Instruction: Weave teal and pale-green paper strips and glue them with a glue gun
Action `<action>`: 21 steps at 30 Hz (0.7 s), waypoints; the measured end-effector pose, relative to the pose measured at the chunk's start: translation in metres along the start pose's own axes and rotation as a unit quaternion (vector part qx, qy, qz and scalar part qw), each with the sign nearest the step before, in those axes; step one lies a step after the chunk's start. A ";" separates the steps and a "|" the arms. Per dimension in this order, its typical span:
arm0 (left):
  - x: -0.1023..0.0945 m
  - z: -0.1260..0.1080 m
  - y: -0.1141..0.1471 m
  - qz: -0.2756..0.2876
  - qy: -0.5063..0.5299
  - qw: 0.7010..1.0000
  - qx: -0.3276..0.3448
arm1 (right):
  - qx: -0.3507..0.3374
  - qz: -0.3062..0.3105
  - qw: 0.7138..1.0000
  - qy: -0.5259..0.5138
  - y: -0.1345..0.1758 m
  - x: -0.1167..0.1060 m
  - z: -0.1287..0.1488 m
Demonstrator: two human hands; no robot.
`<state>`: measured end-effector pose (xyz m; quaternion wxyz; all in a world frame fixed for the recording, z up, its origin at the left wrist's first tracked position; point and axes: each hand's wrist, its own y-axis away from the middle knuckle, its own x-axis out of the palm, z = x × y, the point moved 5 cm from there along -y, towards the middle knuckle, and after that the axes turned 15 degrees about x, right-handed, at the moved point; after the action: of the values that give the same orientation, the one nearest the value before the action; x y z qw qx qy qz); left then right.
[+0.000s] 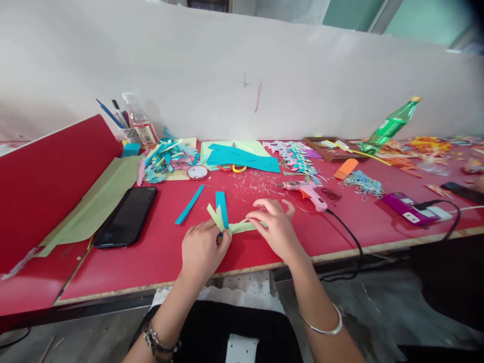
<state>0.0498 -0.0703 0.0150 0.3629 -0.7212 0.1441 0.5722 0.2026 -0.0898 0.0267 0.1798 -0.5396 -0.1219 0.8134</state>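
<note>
Near the table's front edge, my left hand pinches crossed paper strips where they meet. A blue paper strip points away from me, with the folded end of a pale green paper strip beside it. More of the pale green paper runs right, under my right hand, whose thumb and fingers are bent around it; their exact contact is partly hidden. A loose blue strip lies to the left of my hands. Behind my right hand rests a pink glue gun with a black cable.
At left are a phone and green paper sheets. A strip pile, a tape roll, scissors and woven paper pieces lie behind. A green bottle and a purple power strip are at right.
</note>
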 end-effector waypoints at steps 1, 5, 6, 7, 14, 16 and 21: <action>0.000 0.000 0.000 0.001 -0.001 1.000 -0.001 | -0.008 -0.015 1.000 0.005 -0.002 -0.002 0.004; -0.001 -0.001 -0.001 0.000 0.001 1.000 -0.002 | -0.048 -0.026 0.998 0.008 -0.010 -0.003 0.022; -0.001 -0.001 -0.001 -0.002 0.003 1.000 0.001 | -0.059 -0.020 0.998 0.006 -0.012 -0.002 0.027; -0.001 -0.002 -0.001 -0.005 0.004 1.000 0.003 | -0.070 -0.012 0.997 0.003 -0.013 -0.001 0.032; -0.004 -0.003 -0.004 -0.010 0.027 1.000 -0.006 | -0.121 0.030 0.992 -0.014 -0.014 0.007 0.051; -0.004 -0.003 -0.004 -0.010 0.032 0.999 -0.014 | -0.121 0.038 0.992 -0.019 -0.013 0.009 0.051; -0.003 -0.001 -0.005 -0.025 0.019 0.999 -0.033 | -0.109 0.048 0.992 -0.028 -0.012 0.009 0.046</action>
<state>0.0528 -0.0683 0.0197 0.3504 -0.7472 0.1137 0.5532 0.1588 -0.0753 0.0415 0.0770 -0.5381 -0.1890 0.8178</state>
